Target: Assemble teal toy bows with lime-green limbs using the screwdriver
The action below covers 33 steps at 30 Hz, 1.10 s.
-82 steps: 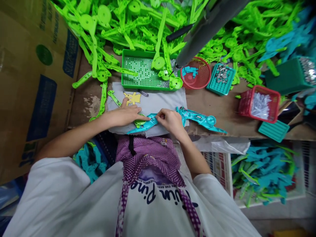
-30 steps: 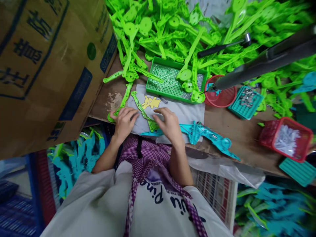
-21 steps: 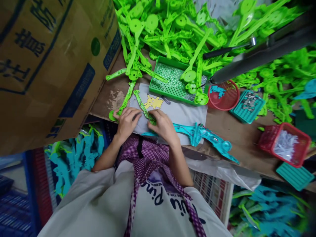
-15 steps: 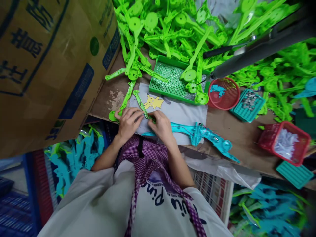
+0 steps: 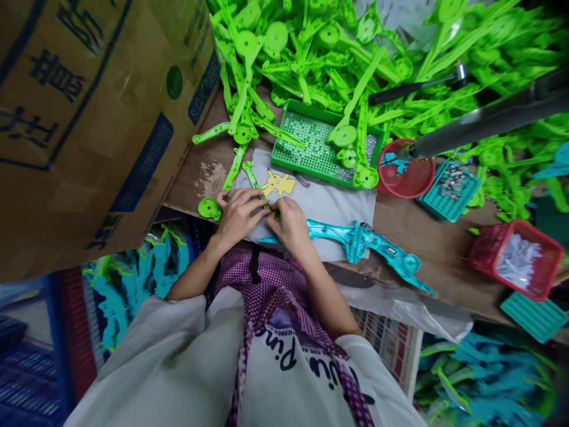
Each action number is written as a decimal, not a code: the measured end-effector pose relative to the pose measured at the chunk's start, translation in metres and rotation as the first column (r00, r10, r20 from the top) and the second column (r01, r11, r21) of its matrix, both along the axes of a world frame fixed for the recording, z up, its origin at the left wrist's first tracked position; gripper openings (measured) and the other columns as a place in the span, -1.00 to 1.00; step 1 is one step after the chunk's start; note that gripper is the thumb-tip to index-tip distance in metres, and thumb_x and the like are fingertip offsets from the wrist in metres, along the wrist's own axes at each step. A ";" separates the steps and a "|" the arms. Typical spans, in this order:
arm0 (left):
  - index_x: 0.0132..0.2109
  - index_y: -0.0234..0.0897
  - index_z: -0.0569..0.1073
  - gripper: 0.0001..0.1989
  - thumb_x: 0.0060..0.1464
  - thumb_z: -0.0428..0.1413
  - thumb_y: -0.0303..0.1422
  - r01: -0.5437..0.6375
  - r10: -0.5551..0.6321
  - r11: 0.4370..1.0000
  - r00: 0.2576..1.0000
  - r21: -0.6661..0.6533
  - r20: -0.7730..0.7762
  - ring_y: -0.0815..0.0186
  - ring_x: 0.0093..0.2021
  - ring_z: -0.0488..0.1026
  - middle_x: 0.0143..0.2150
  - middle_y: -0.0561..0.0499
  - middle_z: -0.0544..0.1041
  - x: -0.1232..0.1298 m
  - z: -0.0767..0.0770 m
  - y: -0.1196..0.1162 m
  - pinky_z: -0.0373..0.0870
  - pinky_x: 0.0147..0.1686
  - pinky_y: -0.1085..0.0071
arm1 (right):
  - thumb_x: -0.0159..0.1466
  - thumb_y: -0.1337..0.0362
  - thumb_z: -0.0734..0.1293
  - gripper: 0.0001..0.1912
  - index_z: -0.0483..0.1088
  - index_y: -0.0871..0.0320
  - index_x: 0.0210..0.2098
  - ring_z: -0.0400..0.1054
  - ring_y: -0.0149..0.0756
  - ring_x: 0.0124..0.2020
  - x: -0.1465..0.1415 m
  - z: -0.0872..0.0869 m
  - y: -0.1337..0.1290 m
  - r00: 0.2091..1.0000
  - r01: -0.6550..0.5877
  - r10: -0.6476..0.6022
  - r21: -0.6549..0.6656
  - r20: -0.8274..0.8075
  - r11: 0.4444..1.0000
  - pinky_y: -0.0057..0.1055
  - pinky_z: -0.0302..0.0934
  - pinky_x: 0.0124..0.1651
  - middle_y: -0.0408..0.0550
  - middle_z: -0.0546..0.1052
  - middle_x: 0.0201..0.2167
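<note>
Both hands meet over a grey cloth with a printed yellow figure [image 5: 279,183] at the bench's front edge. Between them lies a narrow light-green plastic part [image 5: 249,172], its far end showing above my fingers and its near end mostly covered. My left hand [image 5: 240,218] is curled over this part, thumb and fingertips closed on it. With thumb and fingers pinched, my right hand [image 5: 291,224] holds the same part's near end; any small piece there is hidden. A long blue plastic part [image 5: 338,232] with a thin wire lies on the cloth, partly under my right hand.
A large carton [image 5: 106,130] walls off the left. Behind the cloth stand a green perforated tray [image 5: 278,155], a red basket [image 5: 411,188] and a teal tray [image 5: 448,207] of metal pieces. A dark hanging tool [image 5: 471,121] crosses over the green parts heap [image 5: 302,65], where a hammer [image 5: 413,89] lies.
My left fingers have slid toward my right hand and cover more of the green part, whose far end has shifted slightly. The hanging tool has swung right, over the red basket.
</note>
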<state>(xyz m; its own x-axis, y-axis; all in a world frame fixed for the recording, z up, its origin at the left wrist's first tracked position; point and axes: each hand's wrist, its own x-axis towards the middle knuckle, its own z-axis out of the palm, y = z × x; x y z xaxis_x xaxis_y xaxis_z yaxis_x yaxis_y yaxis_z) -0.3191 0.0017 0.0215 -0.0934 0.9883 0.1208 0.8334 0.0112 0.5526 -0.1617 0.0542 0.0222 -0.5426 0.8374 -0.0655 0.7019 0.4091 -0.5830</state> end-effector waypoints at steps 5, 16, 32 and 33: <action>-0.02 -0.08 0.61 -0.80 0.29 0.14 -0.24 -0.231 0.231 0.972 0.973 0.035 -0.007 0.08 0.05 0.51 0.01 -0.03 0.64 -0.004 -0.003 -0.008 0.02 0.20 -0.04 | 0.15 0.43 0.20 -0.87 0.31 0.13 -0.33 0.27 -0.18 -0.24 -0.003 -0.007 -0.002 0.997 0.047 -0.046 0.011 -0.069 0.999 -0.29 0.17 -0.15 0.04 0.43 -0.31; -0.21 -0.13 0.60 -0.85 0.28 0.15 -0.26 -0.237 0.239 0.971 0.969 -0.036 0.060 0.08 0.00 0.49 -0.14 0.01 0.66 0.005 0.003 0.019 0.07 0.18 -0.04 | 0.22 0.43 0.17 -0.66 0.41 0.17 -0.06 0.26 -0.17 -0.21 0.007 -0.007 -0.002 0.996 -0.029 0.031 0.022 -0.082 0.999 -0.24 0.22 -0.09 0.04 0.41 -0.26; -0.24 -0.19 0.58 -0.93 0.22 0.19 -0.36 -0.135 0.149 0.967 0.988 -0.216 0.049 0.07 0.06 0.46 -0.09 -0.03 0.64 -0.007 0.020 0.034 0.12 0.15 0.02 | 0.32 0.43 0.12 -0.48 0.33 0.22 0.24 0.23 -0.07 -0.13 0.003 0.001 -0.005 0.974 -0.170 0.153 0.093 0.165 0.981 -0.17 0.21 -0.04 0.14 0.46 -0.12; -0.25 -0.19 0.58 -0.93 0.21 0.19 -0.36 -0.125 0.139 0.966 0.989 -0.228 0.049 0.07 0.05 0.47 -0.09 -0.03 0.64 -0.007 0.021 0.036 0.13 0.14 0.02 | 0.32 0.44 0.12 -0.47 0.31 0.21 0.25 0.23 -0.08 -0.13 0.002 0.001 -0.005 0.977 -0.159 0.142 0.094 0.162 0.983 -0.18 0.20 -0.04 0.13 0.46 -0.11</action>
